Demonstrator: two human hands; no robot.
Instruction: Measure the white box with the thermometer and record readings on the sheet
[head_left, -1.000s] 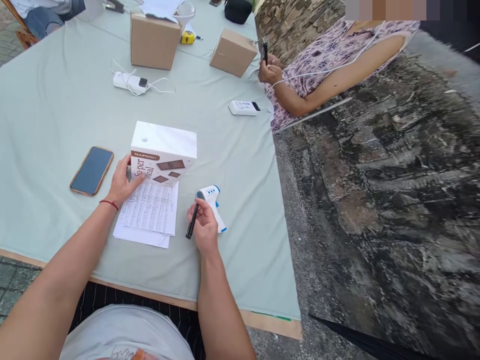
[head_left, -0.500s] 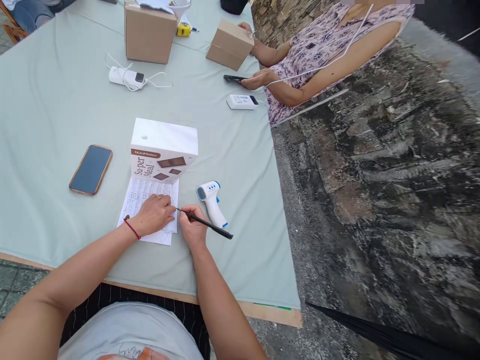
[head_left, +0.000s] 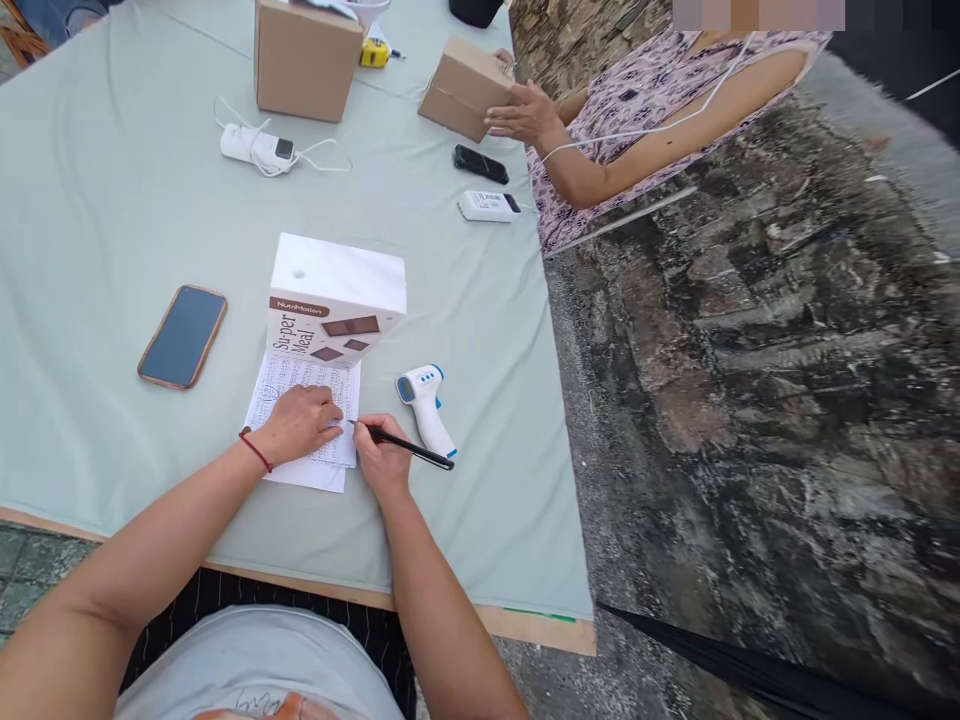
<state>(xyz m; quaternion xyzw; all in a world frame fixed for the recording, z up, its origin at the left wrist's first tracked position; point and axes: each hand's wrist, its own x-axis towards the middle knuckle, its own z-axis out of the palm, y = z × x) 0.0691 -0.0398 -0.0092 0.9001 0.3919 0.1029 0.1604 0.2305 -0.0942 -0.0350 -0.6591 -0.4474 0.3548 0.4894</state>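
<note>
My left hand (head_left: 298, 424) lies flat across the printed paper sheets (head_left: 309, 474), fingers stretched toward their right side. In my right hand (head_left: 382, 458) is a black pen (head_left: 416, 449), its tip at the right edge of the sheets close to my left fingertips. Behind the sheets stands a white Super Meal box (head_left: 337, 275) with brown squares printed on it, partly over their far end. To the right of my right hand a white and blue infrared thermometer (head_left: 426, 405) lies on the cloth.
A phone in a brown case (head_left: 183, 337) lies at the left. Farther back are a white device with a cable (head_left: 257, 149), a large cardboard box (head_left: 306, 60) and a yellow tape measure (head_left: 374, 53). At the right, a co-worker's hand (head_left: 525, 113) touches a smaller carton (head_left: 465, 88), near a black phone (head_left: 481, 164) and white device (head_left: 489, 206).
The co-worker has let go of the black phone, which now lies on the table, and moved that hand to the carton. My pen has shifted slightly left.
</note>
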